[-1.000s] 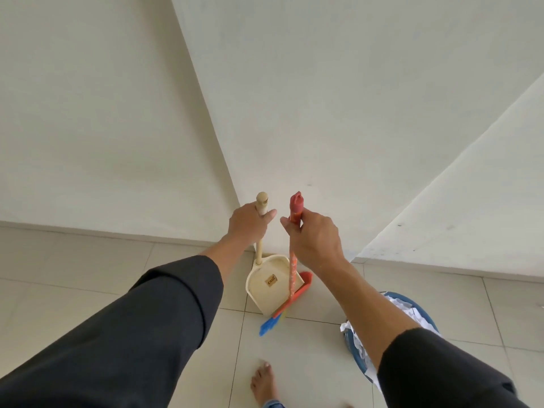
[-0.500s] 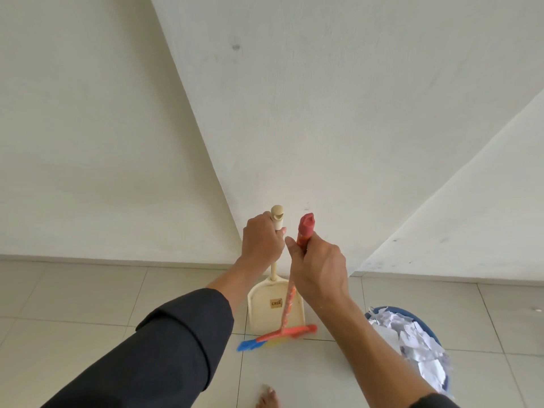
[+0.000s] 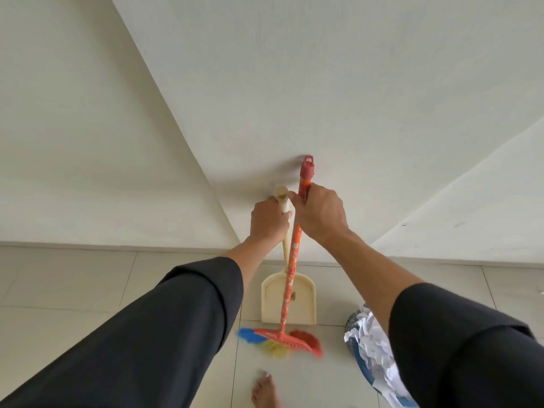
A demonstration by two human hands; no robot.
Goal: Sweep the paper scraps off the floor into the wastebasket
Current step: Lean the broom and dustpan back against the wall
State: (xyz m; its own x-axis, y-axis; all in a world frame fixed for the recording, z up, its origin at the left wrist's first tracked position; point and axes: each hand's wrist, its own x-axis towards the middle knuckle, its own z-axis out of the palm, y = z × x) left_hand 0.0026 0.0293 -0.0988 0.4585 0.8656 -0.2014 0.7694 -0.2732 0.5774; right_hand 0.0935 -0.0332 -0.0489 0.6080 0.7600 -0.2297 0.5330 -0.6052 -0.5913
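Note:
My left hand (image 3: 269, 220) grips the top of the cream dustpan's long handle. The cream dustpan (image 3: 303, 304) stands on the floor tiles near the wall corner. My right hand (image 3: 321, 214) grips the red flowered broom handle (image 3: 290, 278) near its red cap. The broom head (image 3: 279, 341), with blue, yellow and red bristles, rests on the floor just in front of the dustpan's mouth. At the lower right stands a blue wastebasket (image 3: 363, 365) filled with crumpled white paper scraps (image 3: 369, 340), partly hidden behind my right sleeve.
White walls meet in a corner right behind the dustpan. Pale floor tiles (image 3: 73, 290) spread to the left and right. A bare foot (image 3: 265, 391) stands on the tiles below the broom head.
The broom handle has tilted upright, its top now close to the wall, and the broom head turned flat in front of the dustpan. The dustpan stands straighter by the corner.

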